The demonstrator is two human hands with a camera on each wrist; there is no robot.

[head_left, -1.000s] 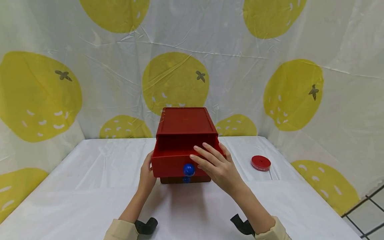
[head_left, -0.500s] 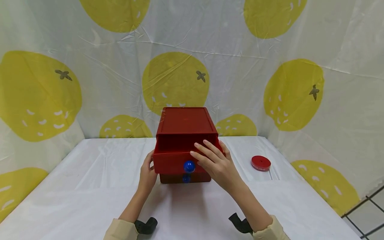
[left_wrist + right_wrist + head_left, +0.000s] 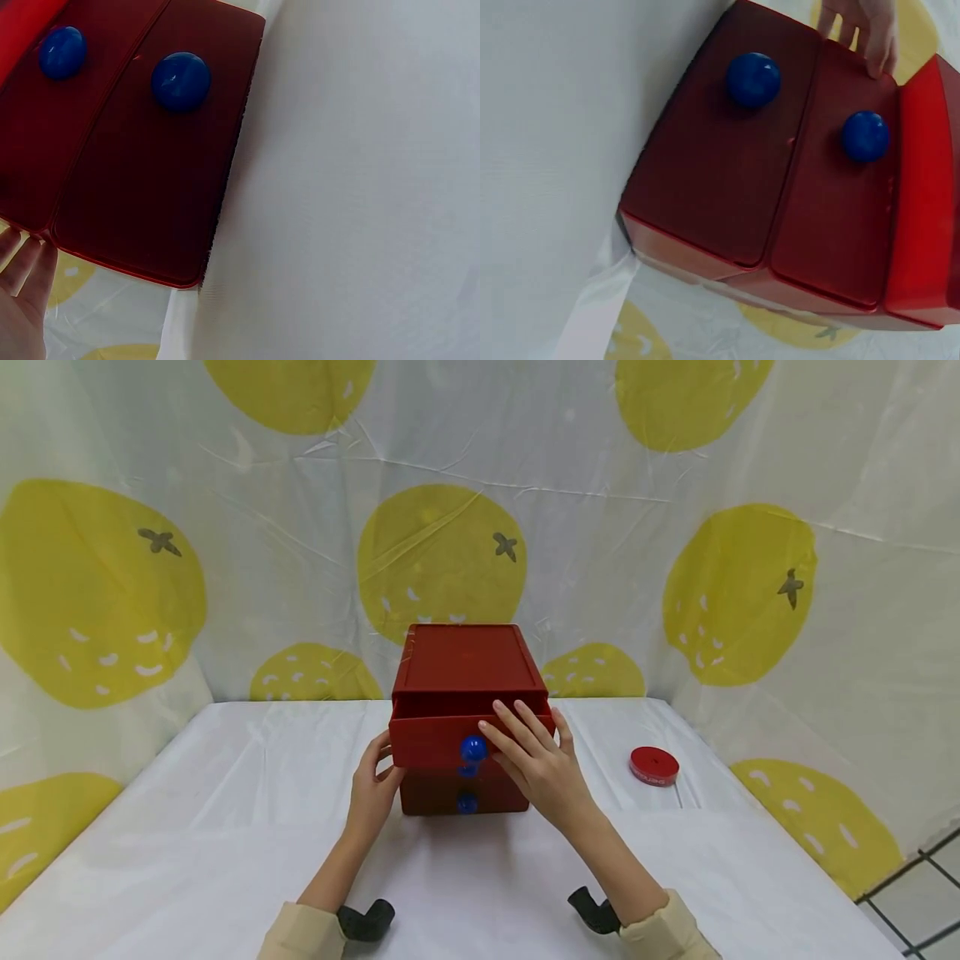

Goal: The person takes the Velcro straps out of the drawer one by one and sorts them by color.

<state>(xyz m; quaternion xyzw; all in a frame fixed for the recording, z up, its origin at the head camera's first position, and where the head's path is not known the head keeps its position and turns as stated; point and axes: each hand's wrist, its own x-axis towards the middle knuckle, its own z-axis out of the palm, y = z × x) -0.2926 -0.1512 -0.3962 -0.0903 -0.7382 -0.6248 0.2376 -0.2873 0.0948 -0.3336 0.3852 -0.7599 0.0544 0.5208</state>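
Note:
A red plastic drawer cabinet (image 3: 468, 656) stands in the middle of the table in the head view. Its top drawer (image 3: 427, 745) is partly pulled out, with a dark gap behind its front and a blue knob (image 3: 473, 748). Extended fingers of my right hand (image 3: 546, 772) lie against the right part of that drawer front, beside the knob. My left hand (image 3: 373, 793) touches the cabinet's left side, its thumb at the front corner. In the right wrist view, lower drawers with blue knobs (image 3: 753, 79) sit flush, and the left hand (image 3: 871, 30) appears at the cabinet's edge.
A roll of red ribbon (image 3: 654, 766) lies on the white-covered table (image 3: 225, 877) to the right of the cabinet. Behind hangs a white curtain (image 3: 585, 560) printed with yellow fruit.
The top drawer has slid back into the cabinet, and the opening has narrowed. My right hand has moved forward with it. The left hand stays at the cabinet's left side.

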